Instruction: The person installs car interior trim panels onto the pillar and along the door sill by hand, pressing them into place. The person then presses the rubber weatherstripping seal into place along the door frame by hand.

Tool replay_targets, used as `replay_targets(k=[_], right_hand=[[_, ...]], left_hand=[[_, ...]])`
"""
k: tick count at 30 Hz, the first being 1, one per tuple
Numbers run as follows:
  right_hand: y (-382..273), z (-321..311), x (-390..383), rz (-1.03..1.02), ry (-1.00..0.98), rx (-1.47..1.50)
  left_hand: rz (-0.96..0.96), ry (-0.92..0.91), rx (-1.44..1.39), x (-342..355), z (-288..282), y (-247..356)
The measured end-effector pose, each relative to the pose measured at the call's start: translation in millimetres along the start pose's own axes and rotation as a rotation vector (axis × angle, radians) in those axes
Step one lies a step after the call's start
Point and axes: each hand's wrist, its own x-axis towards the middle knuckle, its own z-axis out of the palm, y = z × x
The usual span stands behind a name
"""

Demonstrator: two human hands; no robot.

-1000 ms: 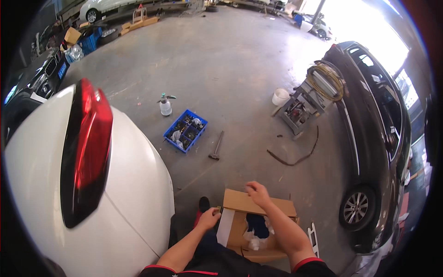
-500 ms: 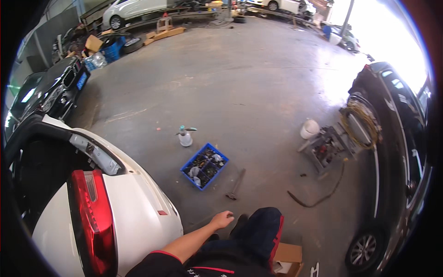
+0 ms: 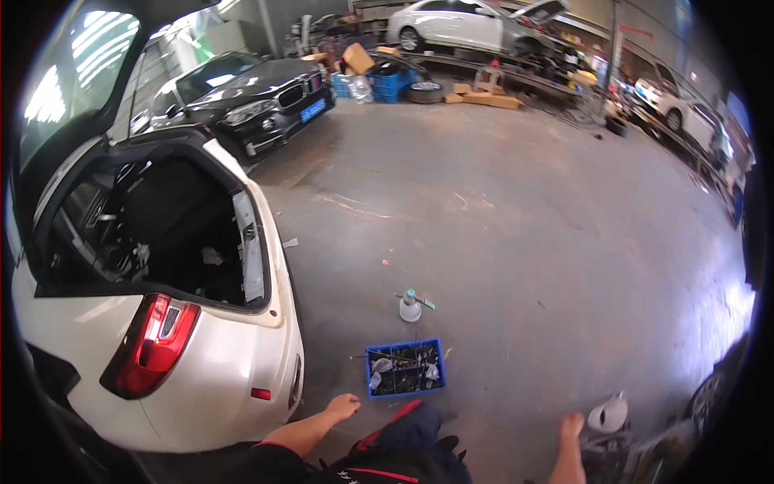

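My left hand (image 3: 344,406) is held out low, its fingers loosely curled and nothing seen in them. It is between the rear corner of a white car (image 3: 218,415) and a blue divided crate (image 3: 405,394) of small dark parts and crumpled plastic. On the floor just beyond the crate stands a white spray bottle (image 3: 410,310) with a teal top. Out to the right, my right hand (image 3: 572,425) looks curled into a loose fist, with no object showing. Beside it is a white bucket (image 3: 609,415), apart from the crate.
The white car's tailgate is raised over its cargo opening; a red tail light (image 3: 157,347) faces me. A black car (image 3: 250,101) is parked beyond. Blue bins (image 3: 391,85) and cardboard line the far wall, below a white car (image 3: 451,24). Grey floor (image 3: 500,234) spreads ahead.
My view has swung left, so the white car and black car show more fully. The crate now appears nearer to me. My right hand has come into view beside the bucket.
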Motion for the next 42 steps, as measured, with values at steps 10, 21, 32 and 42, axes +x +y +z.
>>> replay_targets(k=[10,21,32,42], right_hand=[[-342.7,102.1,392.5,-0.180,-0.367,-0.043],[-376.7,363.7,639.8,-0.276,-0.935,-0.291],[-619.2,692.1,904.8,-0.032,-1.085,-0.152],[-1154.4,1098.5,883.1,-0.600,-1.297,0.004]], left_hand=[[-0.390,-0.127,-0.380,172.2,98.5,101.4],[-0.039,0.348,-0.765,414.8,-125.0,380.8],[-0.507,0.457,-0.804,600.6,-179.9,432.1],[-0.830,0.665,-1.377,744.7,-319.9,396.6]])
